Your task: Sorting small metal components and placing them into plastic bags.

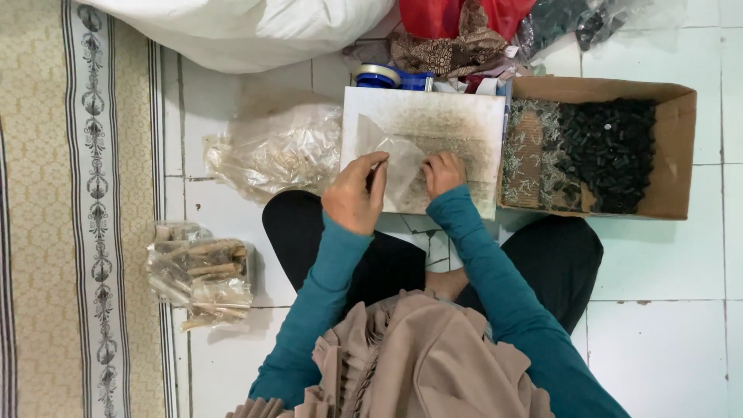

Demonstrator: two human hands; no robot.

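1. Head view, looking straight down: the left hand (pixel 356 193) pinches the near edge of a small clear plastic pouch (pixel 395 166) between thumb and fingers, while the right hand (pixel 443 173) lies with fingers curled and pressed down on the pouch's right side
2. The pouch rests on a white board (pixel 457 128), dusted with dark specks, that sits on the tiled floor (pixel 665 263) just ahead of the person's crossed legs
3. By the look of it the pouch is very light, thin and limp; it would slide and crumple easily, so the open edge or a corner seems the best place to grip, with the other hand pinning it flat
4. Both hands touch the pouch, left at its near-left edge, right at its right edge
5. Just right of the board stands a cardboard box (pixel 677 155) of small dark pieces; to the left lie a clear bag (pixel 271 151) and, nearer, a bundle of wrapped sticks (pixel 203 275)
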